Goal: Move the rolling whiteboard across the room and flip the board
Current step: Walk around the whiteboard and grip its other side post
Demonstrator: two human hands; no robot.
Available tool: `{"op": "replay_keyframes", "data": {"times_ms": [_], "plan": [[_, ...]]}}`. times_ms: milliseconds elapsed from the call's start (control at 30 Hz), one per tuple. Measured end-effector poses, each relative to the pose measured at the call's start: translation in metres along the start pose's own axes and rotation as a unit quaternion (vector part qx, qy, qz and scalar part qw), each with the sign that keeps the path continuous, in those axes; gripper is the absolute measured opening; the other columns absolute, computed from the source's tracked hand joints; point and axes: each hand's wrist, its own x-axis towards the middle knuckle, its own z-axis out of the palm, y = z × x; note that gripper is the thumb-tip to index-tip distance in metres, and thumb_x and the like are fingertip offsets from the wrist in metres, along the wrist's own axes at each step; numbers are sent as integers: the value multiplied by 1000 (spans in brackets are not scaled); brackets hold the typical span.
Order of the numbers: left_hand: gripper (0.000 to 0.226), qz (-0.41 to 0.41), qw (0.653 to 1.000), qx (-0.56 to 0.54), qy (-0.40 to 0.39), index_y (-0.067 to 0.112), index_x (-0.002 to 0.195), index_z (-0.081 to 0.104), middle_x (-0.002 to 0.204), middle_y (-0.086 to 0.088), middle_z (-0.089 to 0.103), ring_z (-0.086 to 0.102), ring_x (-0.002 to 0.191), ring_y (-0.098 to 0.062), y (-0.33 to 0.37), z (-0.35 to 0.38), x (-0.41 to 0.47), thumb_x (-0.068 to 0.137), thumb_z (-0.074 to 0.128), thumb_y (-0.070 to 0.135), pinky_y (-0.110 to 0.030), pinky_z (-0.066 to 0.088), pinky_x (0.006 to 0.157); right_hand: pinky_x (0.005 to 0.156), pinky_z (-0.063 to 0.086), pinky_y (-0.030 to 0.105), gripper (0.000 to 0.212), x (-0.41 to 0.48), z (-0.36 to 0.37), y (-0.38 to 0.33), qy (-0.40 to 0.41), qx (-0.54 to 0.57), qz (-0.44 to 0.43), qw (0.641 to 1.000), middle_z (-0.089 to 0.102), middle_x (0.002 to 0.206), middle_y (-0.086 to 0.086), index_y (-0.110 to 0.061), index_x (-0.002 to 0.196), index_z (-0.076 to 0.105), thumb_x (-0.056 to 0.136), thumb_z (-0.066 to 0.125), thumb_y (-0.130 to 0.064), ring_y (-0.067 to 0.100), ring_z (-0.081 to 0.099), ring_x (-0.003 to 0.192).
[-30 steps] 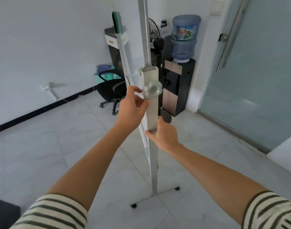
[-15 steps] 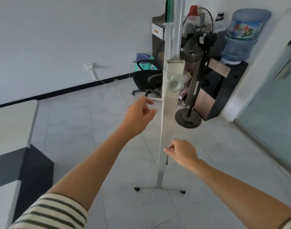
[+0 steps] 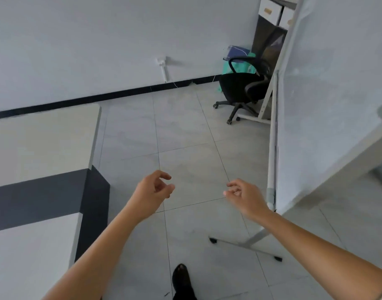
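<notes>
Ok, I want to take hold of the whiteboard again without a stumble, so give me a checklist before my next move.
1. Left hand free: ok, empty, fingers loosely curled.
2. Right hand free: ok, empty, beside the whiteboard edge.
3. Board within reach: ok, close at right.
4. Caster leg clear of shoe: ok, apart.
5. Office chair out of the path: not ok, close behind the frame.
6. Locking knob loosened: cannot tell.

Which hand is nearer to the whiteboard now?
Right. The right hand hangs empty just left of the whiteboard edge, not touching. The left hand is farther left, over the floor.
</notes>
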Motion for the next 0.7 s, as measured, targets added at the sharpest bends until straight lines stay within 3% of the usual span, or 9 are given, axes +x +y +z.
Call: {"op": "replay_keyframes", "data": {"times_ms": [300, 567, 700], "plan": [[19, -62, 998, 4, -4, 19, 108, 59, 85, -7, 74, 70, 82, -20, -60, -97, 97, 91, 61, 27, -45, 58, 83, 83, 54, 39, 29, 116, 51, -76, 23, 37, 34, 998, 73, 97, -2, -18, 109, 63, 85, 65, -35, 13, 68, 86], [18, -60, 997, -10, -52, 16, 106, 60, 87, -14, 74, 71, 84, -24, -47, -115, 247, 91, 62, 24, -45, 56, 81, 79, 51, 32, 27, 250, 39, -69, 45, 29, 86, 995, 71, 97, -1, -20, 107, 63, 84, 66, -34, 13, 68, 84], [14, -60, 998, 0, -35, 19, 102, 61, 85, -15, 74, 70, 83, -29, -30, -142, 350, 90, 64, 25, -47, 56, 79, 75, 44, 29, 28, 352, 20, -75, 56, 34, 104, 992, 69, 97, -1, -19, 109, 63, 85, 65, -33, 16, 67, 86]]}}
